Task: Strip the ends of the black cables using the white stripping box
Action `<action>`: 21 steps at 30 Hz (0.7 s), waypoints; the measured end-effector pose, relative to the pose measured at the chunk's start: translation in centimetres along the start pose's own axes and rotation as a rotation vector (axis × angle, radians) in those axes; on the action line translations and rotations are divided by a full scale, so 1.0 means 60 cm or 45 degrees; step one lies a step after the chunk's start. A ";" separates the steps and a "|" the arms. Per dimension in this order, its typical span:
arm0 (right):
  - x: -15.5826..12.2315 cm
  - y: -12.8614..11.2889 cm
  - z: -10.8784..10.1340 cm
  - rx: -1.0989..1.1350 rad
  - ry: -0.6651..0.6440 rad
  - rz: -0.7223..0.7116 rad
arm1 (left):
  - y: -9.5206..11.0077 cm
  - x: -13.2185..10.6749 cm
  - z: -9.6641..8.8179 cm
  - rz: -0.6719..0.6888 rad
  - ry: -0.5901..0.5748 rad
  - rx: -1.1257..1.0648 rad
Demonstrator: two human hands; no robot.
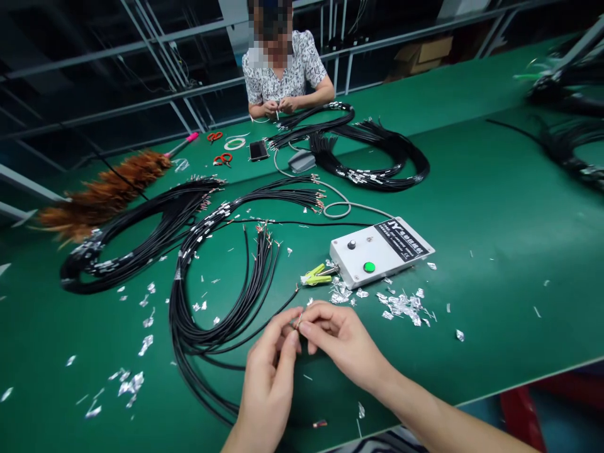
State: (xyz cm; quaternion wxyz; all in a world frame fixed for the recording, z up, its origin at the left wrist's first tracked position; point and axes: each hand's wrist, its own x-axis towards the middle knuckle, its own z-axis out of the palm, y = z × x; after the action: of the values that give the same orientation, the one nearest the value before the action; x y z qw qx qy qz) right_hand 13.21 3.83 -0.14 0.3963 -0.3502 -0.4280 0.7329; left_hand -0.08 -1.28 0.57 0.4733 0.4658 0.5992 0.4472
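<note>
1. Centrally, the left hand pinches a thin wire end between narrowed thumb and forefinger, above the near part of the green worktop.
2. The right hand meets it at the same spot, its fingertips also closed on that wire end.
3. A coiled bundle of black cables lies left of both hands, some strands running behind the left wrist.
4. Just beyond the fingers sits a pale control box with a green button; a yellow-green clip is at its left side, by one cable's bare tip.
5. Foil scraps are scattered in front of the box.
6. Across the worktop, a co-worker in a patterned top has both hands together, near another coil and orange-handled scissors.
</note>
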 end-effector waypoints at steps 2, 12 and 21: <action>-0.002 -0.003 -0.003 -0.050 0.063 0.044 | 0.003 0.005 0.002 0.047 -0.011 0.028; -0.009 0.002 -0.004 -0.266 0.148 0.093 | -0.002 0.026 0.029 -0.024 0.159 -0.147; -0.016 -0.004 -0.021 -1.050 0.157 -0.310 | -0.012 0.022 0.038 0.438 0.191 0.480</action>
State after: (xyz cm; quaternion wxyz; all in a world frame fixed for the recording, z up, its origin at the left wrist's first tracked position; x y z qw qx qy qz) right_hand 14.79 3.53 -0.24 0.3316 -0.4693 -0.6988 0.4260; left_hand 1.90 0.08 -0.65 0.2495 0.6061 0.6175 0.4349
